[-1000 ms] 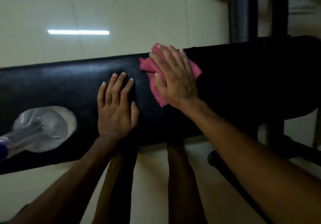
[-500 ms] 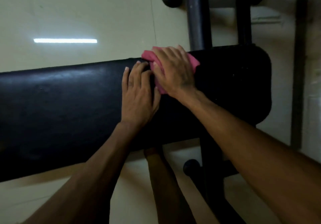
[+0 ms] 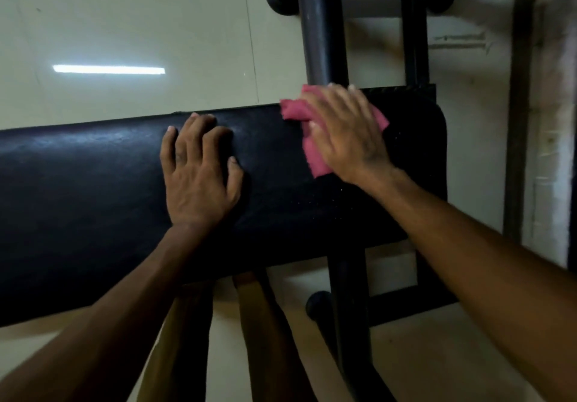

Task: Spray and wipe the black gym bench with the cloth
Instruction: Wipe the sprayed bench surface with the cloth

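Lying across the view from the left edge to right of centre, the bench [image 3: 93, 183] shows its black padded top, with its rounded right end near a wall [image 3: 555, 120]. Cloth [image 3: 315, 155], pink and crumpled, sits on the bench top close to that right end, near the far edge. Right hand [image 3: 346, 133] lies flat on the cloth, fingers straight and spread, pressing it down; fingertips reach the far edge of the bench. The hand is slightly blurred. Left hand [image 3: 196, 173] rests palm down on the bench, left of the cloth and apart from it, fingers loosely extended, grasping nothing. Fine pale specks dot the bench surface near the right wrist. Dark metal frame [image 3: 321, 27] stands beyond the bench's right end and continues below its near side. Pale floor [image 3: 140, 11] beyond the bench carries a bright strip of reflected light [image 3: 109, 69]. Two legs [image 3: 259, 339] show under the near edge of the bench.
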